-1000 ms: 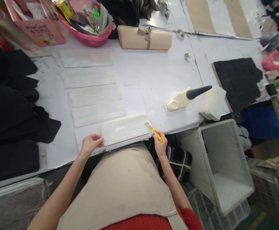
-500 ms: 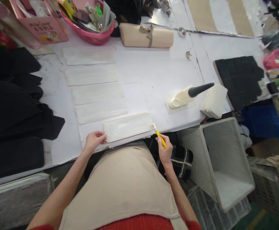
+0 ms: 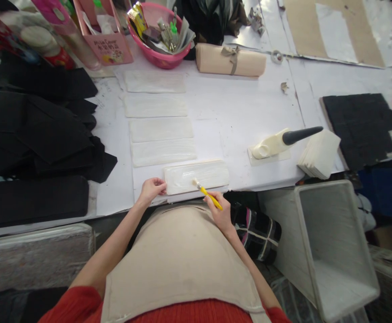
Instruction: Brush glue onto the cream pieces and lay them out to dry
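The pale strip (image 3: 182, 172) is placed at the near edge of the tabletop (image 3: 246, 103), directly before the apron (image 3: 178, 260), where it is presumably within easy reach of both hands. Glossy white streaks are spread over its face, and the bristle end of the yellow brush (image 3: 210, 198) is set at its front half. Four similar strips (image 3: 160, 130) are laid flat in a column beyond it and to the left, likely so that their faces are kept clear of the arms. The brush handle is clamped in the grip of the right hand (image 3: 220, 210), between thumb and fingers, and is slanted away toward the left; the right forearm is angled inward. The left hand (image 3: 153, 190) is placed at the strip's left end, presumably to steady it; its thumb and fingertips are drawn close, but whether the edge is pinched between them cannot be told at this scale.
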The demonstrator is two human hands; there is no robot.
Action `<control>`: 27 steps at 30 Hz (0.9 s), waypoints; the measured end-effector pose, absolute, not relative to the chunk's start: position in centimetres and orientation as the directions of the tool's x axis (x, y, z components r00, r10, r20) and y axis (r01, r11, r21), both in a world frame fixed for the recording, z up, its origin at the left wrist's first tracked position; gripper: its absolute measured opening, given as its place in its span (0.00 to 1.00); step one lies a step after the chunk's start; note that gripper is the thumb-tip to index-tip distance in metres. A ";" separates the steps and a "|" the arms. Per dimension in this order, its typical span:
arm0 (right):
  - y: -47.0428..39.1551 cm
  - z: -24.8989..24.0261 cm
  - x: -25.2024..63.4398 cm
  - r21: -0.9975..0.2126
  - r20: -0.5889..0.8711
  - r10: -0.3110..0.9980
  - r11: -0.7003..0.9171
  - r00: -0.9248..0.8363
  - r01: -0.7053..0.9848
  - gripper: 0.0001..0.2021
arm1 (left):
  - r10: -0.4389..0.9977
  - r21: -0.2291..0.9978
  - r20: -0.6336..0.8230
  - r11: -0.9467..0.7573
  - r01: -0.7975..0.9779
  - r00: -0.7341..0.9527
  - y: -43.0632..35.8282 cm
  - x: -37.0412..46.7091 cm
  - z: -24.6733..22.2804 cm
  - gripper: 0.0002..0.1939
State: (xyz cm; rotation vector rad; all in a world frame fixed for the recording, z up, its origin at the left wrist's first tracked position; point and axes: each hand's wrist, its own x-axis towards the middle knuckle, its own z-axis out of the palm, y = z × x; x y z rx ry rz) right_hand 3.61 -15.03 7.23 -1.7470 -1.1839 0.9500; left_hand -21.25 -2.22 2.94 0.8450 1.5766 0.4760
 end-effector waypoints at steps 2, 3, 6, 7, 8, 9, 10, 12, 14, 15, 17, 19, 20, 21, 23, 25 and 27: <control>-14.4 7.1 1.9 -0.932 -0.212 0.961 -0.253 0.175 0.260 0.10 | 0.751 0.726 -0.661 0.639 0.254 -0.002 -2.3 -21.3 3.0 0.09; -14.1 7.0 1.2 -0.937 -0.239 0.961 -0.265 0.136 0.226 0.10 | 0.755 0.730 -0.655 0.633 0.257 0.001 -2.3 -21.3 3.0 0.09; -13.7 6.3 0.1 -0.936 -0.295 0.951 -0.308 0.097 0.169 0.10 | 0.767 0.738 -0.642 0.616 0.277 0.006 -2.3 -21.4 2.8 0.09; -13.7 6.1 0.2 -0.933 -0.304 0.945 -0.320 0.116 0.162 0.10 | 0.769 0.738 -0.640 0.611 0.288 0.008 -2.3 -21.4 2.8 0.09; -13.9 6.0 0.6 -0.930 -0.312 0.938 -0.334 0.155 0.154 0.10 | 0.772 0.738 -0.635 0.603 0.302 0.011 -2.4 -21.5 2.8 0.09; -14.1 6.0 1.1 -0.926 -0.314 0.924 -0.349 0.218 0.145 0.11 | 0.778 0.740 -0.628 0.591 0.319 0.017 -2.4 -21.5 2.9 0.09; -14.3 6.1 1.9 -0.923 -0.310 0.902 -0.361 0.302 0.133 0.11 | 0.787 0.745 -0.616 0.573 0.341 0.023 -2.4 -21.6 2.9 0.10; -14.9 6.6 3.9 -0.924 -0.276 0.829 -0.368 0.486 0.103 0.12 | 0.816 0.761 -0.576 0.518 0.390 0.039 -2.4 -21.7 3.3 0.10; -15.3 7.3 6.1 -0.936 -0.225 0.748 -0.345 0.624 0.076 0.13 | 0.847 0.787 -0.525 0.449 0.423 0.077 -2.4 -21.8 3.9 0.10; -15.5 7.6 7.1 -0.942 -0.200 0.717 -0.328 0.667 0.070 0.14 | 0.859 0.802 -0.501 0.416 0.428 0.105 -2.3 -21.7 4.4 0.10; -15.7 8.1 8.8 -0.950 -0.164 0.682 -0.303 0.713 0.071 0.15 | 0.868 0.834 -0.466 0.368 0.411 0.168 -2.1 -21.5 5.7 0.11; -15.7 8.2 10.0 -0.952 -0.139 0.664 -0.295 0.734 0.086 0.15 | 0.861 0.864 -0.452 0.357 0.356 0.234 -1.8 -20.9 7.5 0.11; -15.7 8.2 10.4 -0.951 -0.132 0.657 -0.295 0.742 0.093 0.16 | 0.853 0.875 -0.449 0.360 0.324 0.267 -1.6 -20.5 8.5 0.12; -15.7 8.1 10.7 -0.950 -0.125 0.651 -0.296 0.749 0.099 0.16 | 0.843 0.884 -0.446 0.363 0.294 0.301 -1.3 -20.0 9.5 0.12; -15.8 7.8 11.2 -0.950 -0.114 0.637 -0.295 0.763 0.105 0.17 | 0.825 0.898 -0.433 0.360 0.254 0.364 -0.7 -18.9 11.5 0.12; -15.8 7.6 11.8 -0.951 -0.110 0.619 -0.293 0.778 0.099 0.18 | 0.815 0.912 -0.407 0.339 0.229 0.412 0.2 -17.7 13.2 0.13; -15.8 7.5 12.6 -0.954 -0.111 0.603 -0.287 0.790 0.085 0.18 | 0.815 0.929 -0.369 0.312 0.200 0.447 1.5 -16.3 14.5 0.13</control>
